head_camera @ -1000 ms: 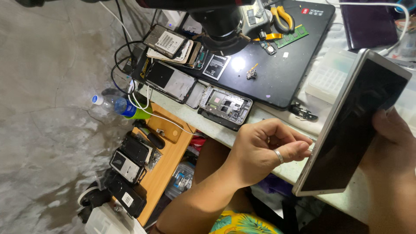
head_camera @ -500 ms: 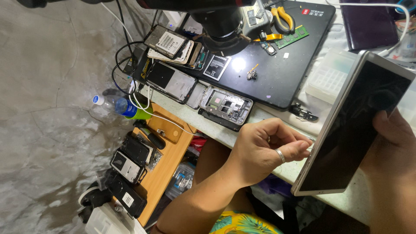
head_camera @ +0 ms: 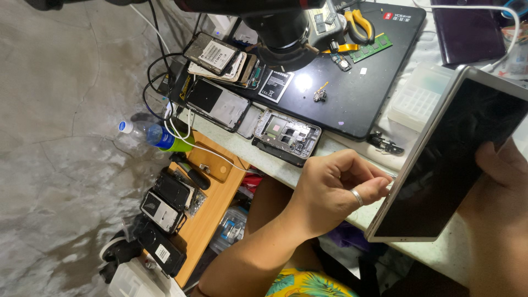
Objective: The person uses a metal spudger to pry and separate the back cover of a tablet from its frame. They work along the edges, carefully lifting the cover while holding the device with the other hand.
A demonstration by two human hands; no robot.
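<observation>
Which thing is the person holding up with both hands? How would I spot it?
Start at the big black mat on the bench, then look right. The tablet is tilted up between the left hand and right hand. It is much larger than the opened phones, with a dark screen and silver edge.

A large silver-framed tablet with a dark, blank screen (head_camera: 451, 165) tilts at the right, over the bench edge. A white-labelled rectangular battery (head_camera: 276, 85) lies on the black mat. A blue-labelled clear plastic bottle (head_camera: 154, 135) lies on the floor at left.

Dark-screened tablet (head_camera: 456, 165), tilted, silver-edged
</observation>
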